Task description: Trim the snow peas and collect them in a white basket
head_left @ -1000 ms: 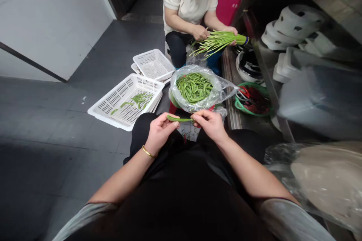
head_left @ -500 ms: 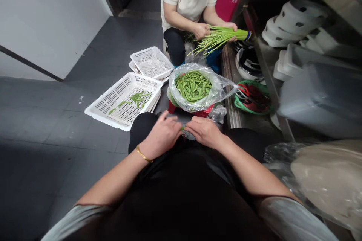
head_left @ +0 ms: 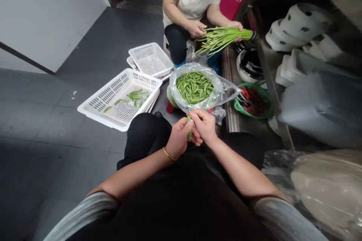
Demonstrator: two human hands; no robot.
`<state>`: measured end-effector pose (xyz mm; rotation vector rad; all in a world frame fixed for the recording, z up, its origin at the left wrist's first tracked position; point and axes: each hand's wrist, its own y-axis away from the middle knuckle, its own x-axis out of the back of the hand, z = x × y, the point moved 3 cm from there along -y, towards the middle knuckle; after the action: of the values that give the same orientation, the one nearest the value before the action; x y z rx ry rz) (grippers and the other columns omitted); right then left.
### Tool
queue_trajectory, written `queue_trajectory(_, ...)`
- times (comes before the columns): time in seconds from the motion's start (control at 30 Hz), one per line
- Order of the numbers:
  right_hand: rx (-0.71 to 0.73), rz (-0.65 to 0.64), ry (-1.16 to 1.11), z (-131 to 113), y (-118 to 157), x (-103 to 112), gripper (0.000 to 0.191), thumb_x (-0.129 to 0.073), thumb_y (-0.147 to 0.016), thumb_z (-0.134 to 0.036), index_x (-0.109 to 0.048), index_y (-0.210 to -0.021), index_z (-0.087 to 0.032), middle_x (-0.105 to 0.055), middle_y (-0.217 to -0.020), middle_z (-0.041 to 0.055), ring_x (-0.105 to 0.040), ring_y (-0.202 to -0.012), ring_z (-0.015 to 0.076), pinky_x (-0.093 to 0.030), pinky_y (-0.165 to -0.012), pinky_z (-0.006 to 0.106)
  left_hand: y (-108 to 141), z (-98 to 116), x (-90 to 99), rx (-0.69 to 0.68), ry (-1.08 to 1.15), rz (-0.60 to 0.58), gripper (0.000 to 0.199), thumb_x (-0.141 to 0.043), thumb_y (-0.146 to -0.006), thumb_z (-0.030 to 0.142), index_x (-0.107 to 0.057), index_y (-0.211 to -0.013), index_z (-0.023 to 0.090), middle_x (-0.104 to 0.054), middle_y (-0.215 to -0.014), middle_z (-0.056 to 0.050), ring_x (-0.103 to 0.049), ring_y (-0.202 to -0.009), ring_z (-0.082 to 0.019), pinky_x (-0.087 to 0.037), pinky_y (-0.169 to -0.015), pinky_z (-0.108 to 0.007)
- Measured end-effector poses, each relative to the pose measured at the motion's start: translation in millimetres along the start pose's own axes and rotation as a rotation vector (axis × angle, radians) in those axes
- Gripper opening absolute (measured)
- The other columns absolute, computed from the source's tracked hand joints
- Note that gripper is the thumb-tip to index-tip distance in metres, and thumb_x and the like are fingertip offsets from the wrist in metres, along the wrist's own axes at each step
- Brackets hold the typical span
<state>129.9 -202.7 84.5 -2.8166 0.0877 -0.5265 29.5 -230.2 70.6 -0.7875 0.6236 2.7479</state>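
A green pea pod [head_left: 189, 127] is held upright between my two hands, above my lap. My left hand [head_left: 178, 137] is closed round its lower part. My right hand [head_left: 205, 126] pinches at the pod's upper tip, its fingers touching those of the left. Just beyond my hands, a clear plastic bag [head_left: 219, 96] stands open, full of pea pods [head_left: 195, 87]. To the left, a white perforated basket [head_left: 96, 99] holds several loose pods [head_left: 137, 95] on its bottom.
Opposite me sits a person [head_left: 189, 3] holding a bunch of long green stems [head_left: 223, 38]. More white baskets [head_left: 151, 60] are stacked behind the first. At right, a green basket [head_left: 240, 109], white containers [head_left: 299, 22] and a grey bin [head_left: 319, 105] line a metal shelf.
My hands have come together, the left moving right and turning. The pod has gone from lying level to upright. The view has shifted slightly.
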Motion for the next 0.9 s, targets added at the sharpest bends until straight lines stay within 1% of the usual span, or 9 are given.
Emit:
queue_trajectory(0.13,0.009,-0.017,0.072,0.7,4.8,9.5,0.021,-0.055,-0.088,-0.028,-0.066,-0.073,-0.02,-0.062,-0.065,-0.0005,-0.058,-0.063,0.0138,-0.047,-0.065,0.027,-15.8,11.1,22.2,-0.02,0.037,0.162,0.037,-0.064,-0.075,0.048,-0.048,-0.081,0.015,-0.066,-0.064,-0.004,-0.065,-0.051,-0.018,-0.049,-0.041,-0.025)
queue_trajectory(0.23,-0.02,-0.018,0.108,3.6,8.7,35.3,0.022,-0.054,-0.089,-0.031,-0.067,-0.075,-0.02,-0.062,-0.063,-0.0005,-0.058,-0.061,0.0142,-0.047,-0.065,0.027,-22.7,27.1,49.2,-0.116,0.046,0.296,0.032,-0.068,-0.074,0.041,-0.053,-0.08,0.014,-0.069,-0.081,-0.008,-0.069,-0.07,-0.019,-0.055,-0.057,-0.029)
queue_trajectory(0.3,-0.045,-0.038,0.129,10.0,8.5,55.9,0.024,-0.054,-0.089,-0.033,-0.066,-0.074,-0.019,-0.061,-0.063,0.0001,-0.058,-0.061,0.0144,-0.047,-0.065,0.027,-25.1,35.1,62.5,-0.157,0.089,0.321,0.028,-0.067,-0.074,0.037,-0.055,-0.079,0.013,-0.069,-0.082,-0.008,-0.068,-0.074,-0.018,-0.055,-0.067,-0.031)
queue_trajectory(0.37,-0.067,-0.199,0.191,19.2,5.6,70.9,0.022,-0.055,-0.087,-0.033,-0.067,-0.075,-0.019,-0.063,-0.067,0.0011,-0.058,-0.063,0.0146,-0.047,-0.065,0.027,-26.7,38.7,69.1,-0.148,0.131,0.3,0.023,-0.067,-0.074,0.033,-0.055,-0.078,0.013,-0.067,-0.075,-0.006,-0.065,-0.067,-0.015,-0.054,-0.068,-0.032)
queue_trajectory(0.47,-0.113,-0.624,0.398,35.4,-2.9,78.5,0.015,-0.066,-0.077,-0.03,-0.07,-0.087,-0.021,-0.066,-0.076,0.0013,-0.06,-0.065,0.0144,-0.046,-0.063,0.025,-27.7,37.8,67.7,-0.106,0.168,0.232,0.016,-0.064,-0.072,0.026,-0.057,-0.079,0.013,-0.059,-0.06,0.001,-0.054,-0.049,-0.01,-0.049,-0.054,-0.026)
queue_trajectory(0.53,-0.113,-0.71,0.56,44.0,-17.0,76.4,0.015,-0.067,-0.077,-0.028,-0.07,-0.09,-0.022,-0.068,-0.079,0.0009,-0.061,-0.068,0.0149,-0.046,-0.065,0.025,-27.6,35.4,61.9,-0.09,0.182,0.183,0.012,-0.063,-0.071,0.023,-0.057,-0.078,0.014,-0.047,-0.049,0.006,-0.043,-0.041,-0.007,-0.041,-0.046,-0.022)
queue_trajectory(0.67,-0.058,-0.479,0.96,60.1,-63.1,49.0,0.018,-0.052,-0.088,-0.024,-0.068,-0.091,-0.017,-0.067,-0.093,0.009,-0.063,-0.083,0.0211,-0.046,-0.07,0.029,-27.9,31.8,51.4,-0.06,0.155,0.118,0.016,-0.064,-0.073,0.024,-0.055,-0.064,0.015,-0.027,-0.036,0.009,-0.036,-0.039,-0.007,-0.039,-0.047,-0.022)
queue_trajectory(0.8,-0.109,-0.611,1.241,85.6,-100.7,11.3,0.025,-0.052,-0.087,-0.021,-0.065,-0.107,-0.012,-0.062,-0.106,0.018,-0.064,-0.085,0.0247,-0.044,-0.069,0.03,-29.3,31.4,53.0,0.014,0.118,0.093,0.022,-0.066,-0.07,0.029,-0.056,-0.059,0.013,-0.037,-0.044,0.006,-0.038,-0.041,-0.006,-0.031,-0.04,-0.019)
queue_trajectory(0.9,-0.092,-0.642,1.237,88.8,-114.4,9.7,0.025,-0.054,-0.086,-0.022,-0.065,-0.106,-0.011,-0.06,-0.108,0.0181,-0.063,-0.088,0.0258,-0.043,-0.068,0.029,-30.4,32.2,57.8,0.059,0.086,0.069,0.022,-0.069,-0.07,0.031,-0.059,-0.063,0.012,-0.033,-0.045,0.008,-0.027,-0.036,-0.002,-0.017,-0.036,-0.017)
